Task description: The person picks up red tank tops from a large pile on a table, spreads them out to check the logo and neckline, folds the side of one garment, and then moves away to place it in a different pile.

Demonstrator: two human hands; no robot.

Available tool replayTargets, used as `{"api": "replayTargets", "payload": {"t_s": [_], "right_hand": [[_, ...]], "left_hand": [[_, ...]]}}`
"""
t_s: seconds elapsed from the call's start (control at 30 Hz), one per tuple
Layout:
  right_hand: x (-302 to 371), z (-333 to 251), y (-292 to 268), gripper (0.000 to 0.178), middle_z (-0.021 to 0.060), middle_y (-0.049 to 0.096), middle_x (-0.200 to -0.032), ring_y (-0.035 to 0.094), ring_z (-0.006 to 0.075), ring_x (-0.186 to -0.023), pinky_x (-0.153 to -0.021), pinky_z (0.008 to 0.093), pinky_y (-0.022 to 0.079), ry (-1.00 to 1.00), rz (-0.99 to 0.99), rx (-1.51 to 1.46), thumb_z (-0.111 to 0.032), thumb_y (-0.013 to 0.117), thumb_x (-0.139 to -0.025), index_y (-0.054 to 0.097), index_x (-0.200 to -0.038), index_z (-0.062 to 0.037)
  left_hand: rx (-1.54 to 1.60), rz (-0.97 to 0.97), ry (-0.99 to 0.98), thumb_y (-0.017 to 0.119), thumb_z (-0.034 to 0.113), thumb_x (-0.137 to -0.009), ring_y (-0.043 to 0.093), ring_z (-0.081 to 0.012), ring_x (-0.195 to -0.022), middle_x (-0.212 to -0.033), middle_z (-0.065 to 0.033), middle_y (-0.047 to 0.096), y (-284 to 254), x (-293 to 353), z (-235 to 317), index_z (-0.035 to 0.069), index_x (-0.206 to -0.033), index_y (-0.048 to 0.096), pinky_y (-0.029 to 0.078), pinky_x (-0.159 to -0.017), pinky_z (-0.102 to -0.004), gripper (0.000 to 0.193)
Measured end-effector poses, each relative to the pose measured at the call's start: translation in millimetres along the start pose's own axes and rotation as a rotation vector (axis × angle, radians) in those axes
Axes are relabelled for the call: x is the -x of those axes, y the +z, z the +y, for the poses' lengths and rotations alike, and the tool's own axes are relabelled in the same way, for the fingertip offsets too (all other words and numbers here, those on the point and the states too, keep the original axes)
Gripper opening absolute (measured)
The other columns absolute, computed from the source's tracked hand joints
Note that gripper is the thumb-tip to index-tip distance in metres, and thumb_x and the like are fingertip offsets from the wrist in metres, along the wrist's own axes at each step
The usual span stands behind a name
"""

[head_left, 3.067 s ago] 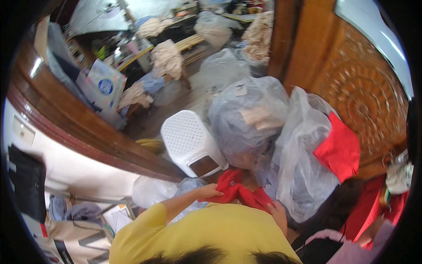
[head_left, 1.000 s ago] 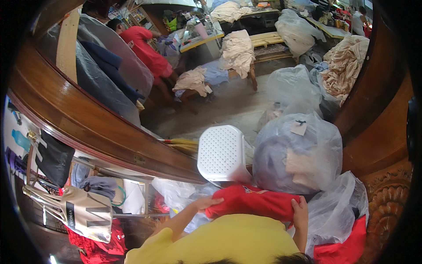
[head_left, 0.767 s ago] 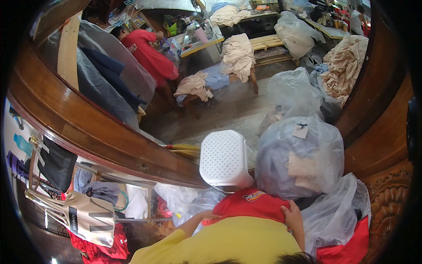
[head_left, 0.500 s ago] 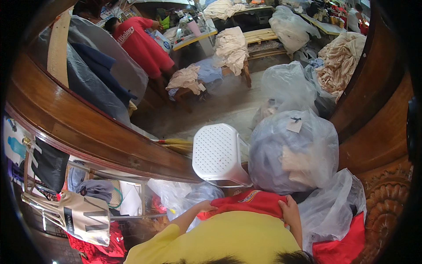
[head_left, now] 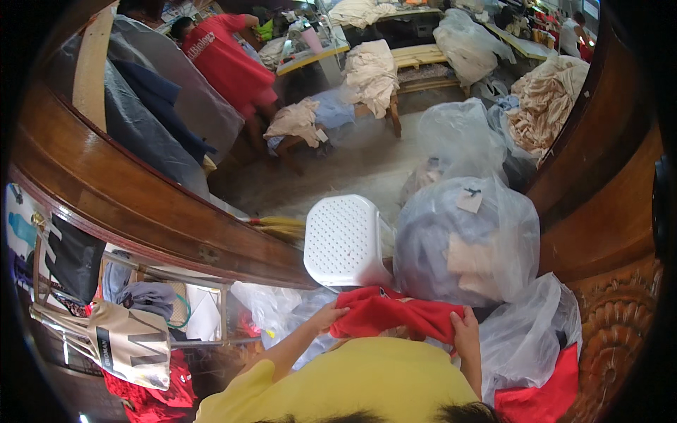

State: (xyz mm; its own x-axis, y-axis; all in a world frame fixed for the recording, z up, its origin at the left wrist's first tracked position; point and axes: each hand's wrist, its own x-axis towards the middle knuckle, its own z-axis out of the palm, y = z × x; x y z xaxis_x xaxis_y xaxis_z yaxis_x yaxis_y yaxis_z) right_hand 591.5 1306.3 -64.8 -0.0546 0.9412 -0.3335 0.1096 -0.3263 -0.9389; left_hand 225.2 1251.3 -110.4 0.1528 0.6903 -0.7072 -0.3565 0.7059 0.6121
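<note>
A red garment (head_left: 395, 315) stretches between my two hands, close in front of my yellow shirt. My left hand (head_left: 327, 317) is closed on its left edge, and my right hand (head_left: 464, 330) pinches its right edge. The cloth is bunched and sags a little; its exact kind is hard to make out. Just beyond it stands a white plastic stool (head_left: 343, 241) with a dotted seat. Right of the stool sits a big clear plastic bag (head_left: 465, 243) stuffed with grey-blue and beige cloth.
Another clear bag (head_left: 525, 338) with red cloth (head_left: 543, 391) lies beside my right arm. Left are a rack with a beige tote bag (head_left: 134, 345) and a broom (head_left: 282, 229). Wooden frames (head_left: 141, 190) curve along both sides. Beyond, a person in red (head_left: 229, 60) leans toward a table.
My hands have raised the red garment slightly; the printed patch seen on it before no longer shows and the cloth is more bunched. The person in red has leaned further over.
</note>
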Motion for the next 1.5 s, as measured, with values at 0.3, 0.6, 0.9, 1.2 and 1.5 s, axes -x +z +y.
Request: {"api": "replayTargets", "payload": {"t_s": [0.3, 0.6, 0.9, 1.2, 1.5], "right_hand": [[-3.4, -9.7, -21.7, 0.026, 0.0094, 0.058, -0.104, 0.061, 0.0200, -0.092, -0.087, 0.0354, 0.050, 0.127, -0.044, -0.642, -0.001, 0.053, -0.088, 0.047, -0.113, -0.0020], [-4.5, -28.4, -1.2, 0.039, 0.0121, 0.055, -0.117, 0.056, 0.0269, -0.108, -0.096, 0.0414, 0.047, 0.157, -0.134, -0.942, 0.001, 0.050, -0.088, 0.042, -0.125, -0.0069], [-14.9, -32.9, 69.6, 0.068, 0.0146, 0.041, -0.138, 0.043, 0.0243, -0.125, -0.104, 0.0350, 0.036, 0.205, -0.357, -0.474, -0.001, 0.054, -0.086, 0.019, -0.144, 0.0000], [-41.2, -54.0, 169.1, 0.082, 0.0214, 0.021, -0.151, 0.015, 0.0238, -0.142, -0.113, 0.0291, 0.014, 0.013, -0.598, -0.217, -0.011, 0.058, -0.078, 0.014, -0.144, 0.0084], [-87.8, -95.9, 240.4, 0.051, 0.0192, 0.055, -0.127, 0.053, 0.0275, -0.118, -0.098, 0.0341, 0.040, -0.003, -0.667, 0.272, -0.024, 0.059, -0.088, 0.047, -0.129, 0.0025]], "left_hand": [[-0.002, -0.207, 0.000, 0.057, 0.016, -0.090, 0.054, -0.0249, -0.117, -0.134, -0.0158, 0.049, -16.9, 36.6, 18.0, -0.002, -0.135, 0.039, 0.045, -0.100, -0.0396, 0.052], [0.478, -0.202, -0.045, 0.051, 0.009, -0.087, 0.053, -0.0312, -0.118, -0.130, -0.0196, 0.052, 13.5, 19.7, 33.2, -0.003, -0.132, 0.042, 0.043, -0.102, -0.0452, 0.047], [0.079, -0.184, -0.397, 0.042, 0.056, -0.093, 0.050, -0.0236, -0.120, -0.136, -0.0093, 0.048, 76.8, 11.3, 57.9, 0.011, -0.136, 0.041, 0.042, -0.102, -0.0385, 0.062], [-0.387, -0.421, 0.253, 0.073, 0.023, -0.081, 0.050, -0.0177, -0.115, -0.126, -0.0080, 0.054, 34.2, -9.3, 97.7, 0.003, -0.139, 0.035, 0.042, -0.099, -0.0338, 0.073], [-0.329, -0.190, 0.226, 0.071, 0.010, -0.078, 0.054, -0.0171, -0.112, -0.125, -0.0089, 0.056, -84.2, 27.0, 132.0, 0.000, -0.132, 0.045, 0.043, -0.097, -0.0322, 0.061]]}}
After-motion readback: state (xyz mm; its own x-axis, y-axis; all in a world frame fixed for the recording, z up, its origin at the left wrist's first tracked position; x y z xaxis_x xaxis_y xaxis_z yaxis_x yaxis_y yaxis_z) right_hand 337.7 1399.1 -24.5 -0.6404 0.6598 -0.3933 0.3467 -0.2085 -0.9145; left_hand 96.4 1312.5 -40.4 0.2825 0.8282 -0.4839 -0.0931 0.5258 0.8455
